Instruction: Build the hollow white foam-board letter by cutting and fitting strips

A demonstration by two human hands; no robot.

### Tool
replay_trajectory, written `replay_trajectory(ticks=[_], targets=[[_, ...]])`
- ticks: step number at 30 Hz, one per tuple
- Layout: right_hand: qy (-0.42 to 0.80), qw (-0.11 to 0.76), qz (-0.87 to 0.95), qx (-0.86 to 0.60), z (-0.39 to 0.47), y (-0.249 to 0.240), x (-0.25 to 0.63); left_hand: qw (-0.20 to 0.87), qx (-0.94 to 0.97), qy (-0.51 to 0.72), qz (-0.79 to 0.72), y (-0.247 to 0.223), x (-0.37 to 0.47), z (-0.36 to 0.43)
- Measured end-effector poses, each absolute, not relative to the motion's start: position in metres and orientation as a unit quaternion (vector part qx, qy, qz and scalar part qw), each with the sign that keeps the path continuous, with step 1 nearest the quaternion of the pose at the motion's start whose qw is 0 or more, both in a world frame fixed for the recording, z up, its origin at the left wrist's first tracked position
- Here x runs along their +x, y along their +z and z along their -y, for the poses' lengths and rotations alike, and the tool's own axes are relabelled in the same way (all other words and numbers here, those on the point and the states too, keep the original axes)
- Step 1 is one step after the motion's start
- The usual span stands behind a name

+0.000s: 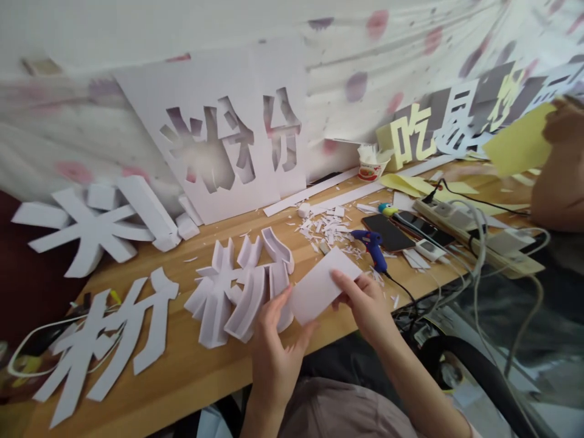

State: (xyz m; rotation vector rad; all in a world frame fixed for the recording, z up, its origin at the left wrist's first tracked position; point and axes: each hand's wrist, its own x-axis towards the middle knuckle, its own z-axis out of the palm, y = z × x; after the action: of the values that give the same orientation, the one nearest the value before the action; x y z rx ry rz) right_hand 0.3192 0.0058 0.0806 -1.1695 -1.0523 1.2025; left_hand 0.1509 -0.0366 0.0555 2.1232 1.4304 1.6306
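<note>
A white rectangular piece of card [323,283] is pinched in my right hand [367,304], thumb on top and fingers beneath its right end. My left hand [276,340] has thumb and fingers spread apart beside the card's left end; whether a fingertip touches it I cannot tell. Just left of that hand stands a white hollow character with raised walls [241,292], partly hidden by the fingers. Beyond the card a blue hot glue gun [371,246] lies on the wooden table [182,255] among white paper scraps [326,228].
Flat white character pieces [109,347] and a block-like white character [95,228] are on the left. A cut-out white board [283,176] leans at the back. Phones [387,232], a power strip [449,225] and cables lie rightward. Another person's hand [563,125] holds yellow sheet material [517,146].
</note>
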Motion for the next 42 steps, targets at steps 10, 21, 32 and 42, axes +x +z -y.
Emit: replay_trajectory(ticks=[10,21,32,42], targets=[[0.455,0.530,0.556,-0.451,0.035,0.117,0.283,0.085,0.738,0.416,-0.525,0.071,0.111,0.074],[0.418,0.485,0.678,-0.360,0.074,0.146,0.268,0.017,0.719,0.502,-0.480,0.075,0.103,0.097],[0.682,0.454,0.456,-0.348,0.042,0.106,0.268,0.000,0.714,0.509,-0.480,0.054,0.100,0.092],[0.086,0.297,0.880,-0.360,0.094,0.142,0.259,0.127,0.759,0.379,-0.513,0.050,0.118,0.094]])
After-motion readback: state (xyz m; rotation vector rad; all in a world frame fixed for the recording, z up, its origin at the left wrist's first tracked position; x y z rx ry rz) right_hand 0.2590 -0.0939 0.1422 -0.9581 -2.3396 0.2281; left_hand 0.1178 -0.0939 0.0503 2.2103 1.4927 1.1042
